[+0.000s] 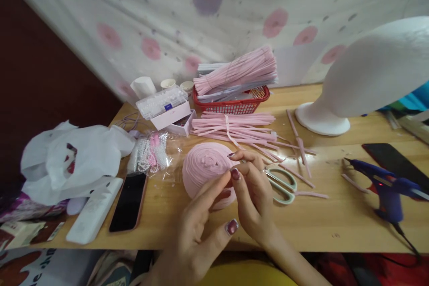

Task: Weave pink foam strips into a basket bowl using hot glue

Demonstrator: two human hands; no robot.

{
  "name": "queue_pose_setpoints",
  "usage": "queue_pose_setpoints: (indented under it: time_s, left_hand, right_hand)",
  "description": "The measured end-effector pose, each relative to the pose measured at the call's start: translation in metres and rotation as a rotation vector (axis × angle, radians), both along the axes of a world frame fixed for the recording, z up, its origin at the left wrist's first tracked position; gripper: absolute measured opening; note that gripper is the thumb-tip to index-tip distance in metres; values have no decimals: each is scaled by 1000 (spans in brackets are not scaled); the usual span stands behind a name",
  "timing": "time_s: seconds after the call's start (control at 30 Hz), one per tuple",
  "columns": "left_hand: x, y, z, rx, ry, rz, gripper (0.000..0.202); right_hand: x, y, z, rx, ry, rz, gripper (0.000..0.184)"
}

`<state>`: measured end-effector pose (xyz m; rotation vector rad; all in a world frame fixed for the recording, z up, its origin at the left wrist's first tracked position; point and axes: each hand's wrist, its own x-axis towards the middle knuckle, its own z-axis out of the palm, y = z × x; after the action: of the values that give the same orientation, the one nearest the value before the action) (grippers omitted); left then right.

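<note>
Scissors [284, 187] (1 pair), 1 glue gun [386, 187], 1 red basket [231, 107] and 1 white mannequin head [372, 71] sit on the surface [321, 223] around 1 pink coil [203, 161], just beyond left hand [197, 221] and right hand [256, 199], fingertips [235, 174] close together, can't tell if either grip's pinching anything

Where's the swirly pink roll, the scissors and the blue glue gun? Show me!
Pink roll [206, 163]: head view, on its swirly top.
Scissors [285, 189]: head view, on the pale green handles.
Glue gun [390, 205]: head view, on its blue grip.
</note>
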<state>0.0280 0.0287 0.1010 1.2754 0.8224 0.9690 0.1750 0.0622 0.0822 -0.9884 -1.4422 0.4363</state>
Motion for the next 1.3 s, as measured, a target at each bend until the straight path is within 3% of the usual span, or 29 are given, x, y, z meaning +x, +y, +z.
queue_pose_setpoints:
  time_s: [0.13, 0.3, 0.47, 0.67, 0.83, 1.0, 1.07, 1.17, 1.23, 1.3]
  left_hand:
    - [-1, 9, -6, -83, -225, -95, 53]
    - [-5, 18, -3, -92, -319, -118, 47]
    - [-9, 19, -7, -3, -183, -105, 51]
    - [-9, 16, -6, 63, 34, 39, 49]
    - [-7, 18, 1, -43, -16, 59, 44]
    - [-11, 27, -3, 62, -97, -48, 47]
    - [-15, 28, -4, 76, -80, 11, 45]
    - [-26, 29, 1, 68, 7, 291, 31]
    - [-32, 32, 5, 161, 95, 449, 20]
    - [-32, 39, 10, 305, 189, 479, 19]
  right_hand:
    - [2, 0, -1, -14, 43, 2, 20]
    - [5, 3, -3, -52, 68, 23, 20]
    - [9, 1, 4, -85, -5, 122, 18]
    - [9, 1, 6, -105, -1, 138, 13]
    - [9, 4, 4, -102, -63, 134, 15]
    - [9, 7, 4, -88, -66, 120, 15]
    - [9, 8, 4, -91, -55, 109, 16]
    - [10, 9, 4, -101, -30, 103, 19]
    - [10, 10, 4, -112, -10, 129, 21]
    - [9, 10, 6, -124, 17, 171, 23]
